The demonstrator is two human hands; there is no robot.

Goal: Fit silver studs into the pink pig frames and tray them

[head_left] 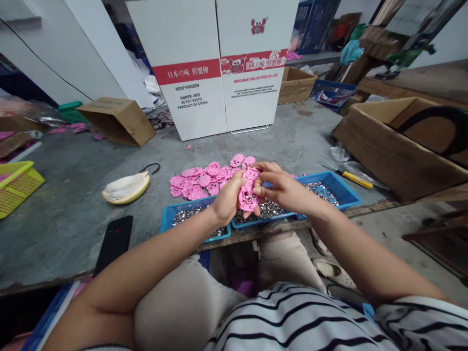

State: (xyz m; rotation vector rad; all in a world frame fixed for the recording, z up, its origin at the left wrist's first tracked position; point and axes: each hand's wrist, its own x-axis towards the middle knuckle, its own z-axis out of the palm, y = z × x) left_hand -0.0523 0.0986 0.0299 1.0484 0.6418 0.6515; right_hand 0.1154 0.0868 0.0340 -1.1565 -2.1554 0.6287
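Pink piece (248,188) held over middle blue tray (270,220); left grip (228,196) closed on its left edge, right grip (280,187) pinching its right. Probably light, fairly stiff, not fragile; take by rim.

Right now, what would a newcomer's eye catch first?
The tall white carton with a red band, standing on the table. Then the pink piece in the left hand, the right hand at its edge, above blue trays of shiny bits; a pink heap lies just beyond.
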